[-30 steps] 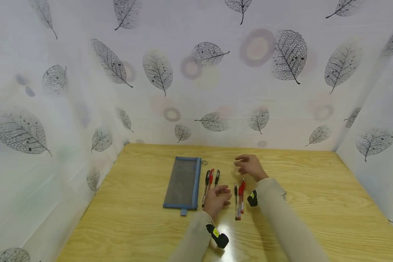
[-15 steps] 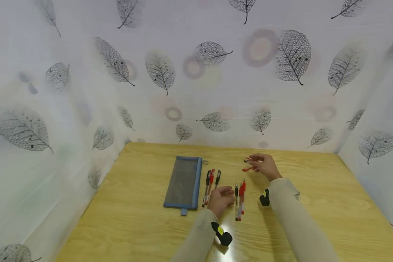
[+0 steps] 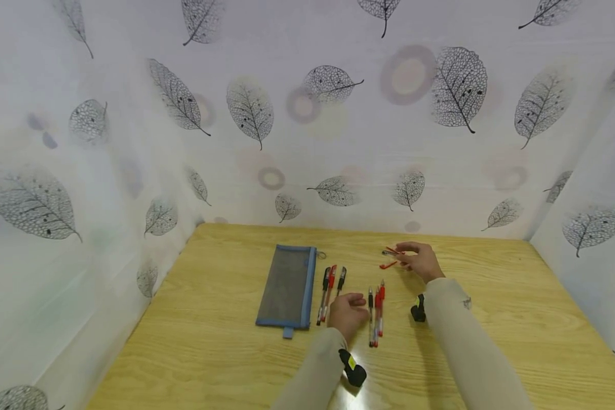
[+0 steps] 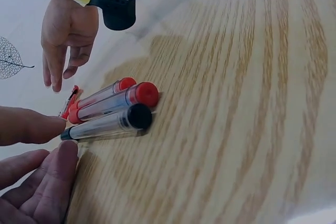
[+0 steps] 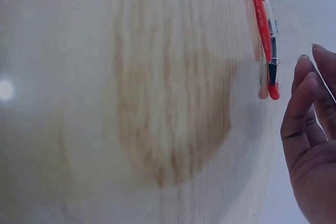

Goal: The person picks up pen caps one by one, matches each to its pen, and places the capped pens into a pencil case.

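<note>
The left hand (image 3: 348, 316) is placed just beside the black pen (image 4: 107, 127); a narrow space is seen between its finger and thumb at the pen's end, but whether the pen is pinched cannot be told. The fingers of the right hand (image 3: 420, 263) are loosely bent, slightly apart, and the pen caps (image 3: 388, 266) are located just beside their tips. Two red pens (image 3: 377, 300) are laid along the black pen. Three capped pens (image 3: 331, 278) are set between the left hand and the mesh pouch (image 3: 287, 285). On the wooden table (image 3: 502, 307), wide room is left towards both side edges; behind the caps, only a narrow strip is left before the back edge.
</note>
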Demonstrator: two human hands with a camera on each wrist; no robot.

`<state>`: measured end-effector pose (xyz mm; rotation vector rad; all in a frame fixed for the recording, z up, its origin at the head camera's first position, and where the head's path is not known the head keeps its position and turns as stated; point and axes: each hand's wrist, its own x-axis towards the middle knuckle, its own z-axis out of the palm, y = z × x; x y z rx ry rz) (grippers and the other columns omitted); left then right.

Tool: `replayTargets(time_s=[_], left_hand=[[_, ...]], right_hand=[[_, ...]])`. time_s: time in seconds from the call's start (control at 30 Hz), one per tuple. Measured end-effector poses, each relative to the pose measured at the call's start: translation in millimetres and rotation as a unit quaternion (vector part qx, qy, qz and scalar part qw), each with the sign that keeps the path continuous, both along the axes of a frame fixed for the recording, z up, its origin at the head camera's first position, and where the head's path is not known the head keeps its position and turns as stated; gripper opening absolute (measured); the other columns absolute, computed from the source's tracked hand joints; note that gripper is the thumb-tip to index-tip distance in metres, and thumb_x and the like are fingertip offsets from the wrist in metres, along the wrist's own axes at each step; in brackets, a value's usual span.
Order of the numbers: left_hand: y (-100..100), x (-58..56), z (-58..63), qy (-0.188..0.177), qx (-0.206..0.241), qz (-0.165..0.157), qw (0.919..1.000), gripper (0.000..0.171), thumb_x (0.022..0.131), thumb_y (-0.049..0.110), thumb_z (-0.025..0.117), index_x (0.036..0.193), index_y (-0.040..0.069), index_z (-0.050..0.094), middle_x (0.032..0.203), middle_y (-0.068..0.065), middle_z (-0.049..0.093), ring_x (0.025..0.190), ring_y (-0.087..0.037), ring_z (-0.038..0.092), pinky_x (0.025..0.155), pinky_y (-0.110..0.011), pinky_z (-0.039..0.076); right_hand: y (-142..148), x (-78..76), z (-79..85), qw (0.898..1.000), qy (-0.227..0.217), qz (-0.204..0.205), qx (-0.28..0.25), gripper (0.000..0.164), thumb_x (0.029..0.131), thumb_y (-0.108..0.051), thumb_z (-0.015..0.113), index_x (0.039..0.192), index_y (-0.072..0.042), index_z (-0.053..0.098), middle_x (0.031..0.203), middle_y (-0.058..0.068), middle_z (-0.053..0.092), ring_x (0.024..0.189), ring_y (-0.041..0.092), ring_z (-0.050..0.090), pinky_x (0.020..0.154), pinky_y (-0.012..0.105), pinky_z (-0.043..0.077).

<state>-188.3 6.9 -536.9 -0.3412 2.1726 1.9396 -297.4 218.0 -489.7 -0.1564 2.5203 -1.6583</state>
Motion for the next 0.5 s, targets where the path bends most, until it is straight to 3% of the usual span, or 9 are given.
replayTargets(time_s=[0.2, 0.5], left_hand=[[2, -1.4, 4.0, -0.014, -0.04, 0.012, 0.999, 0.041, 0.068, -0.005, 0.075, 0.106, 0.009, 0.071, 0.088, 0.005, 0.067, 0.078, -0.013, 0.062, 0.068, -0.033, 0.053], [7, 2.1, 13.3, 0.029, -0.101, 0.018, 0.9943, 0.034, 0.068, -0.002, 0.081, 0.1, 0.005, 0.073, 0.083, 0.004, 0.067, 0.069, -0.01, 0.063, 0.066, -0.032, 0.054]], right_hand=[[1, -3.1, -1.9, 1.0, -0.009, 0.009, -0.003, 0.041, 0.094, -0.002, 0.059, 0.131, 0.013, 0.049, 0.128, 0.035, 0.051, 0.085, 0.031, 0.065, 0.066, 0.034, 0.054], [4, -11.1, -12.0, 1.0, -0.022, 0.0, 0.005, 0.037, 0.095, -0.002, 0.059, 0.129, 0.01, 0.054, 0.124, 0.033, 0.055, 0.075, 0.019, 0.062, 0.056, 0.029, 0.049]])
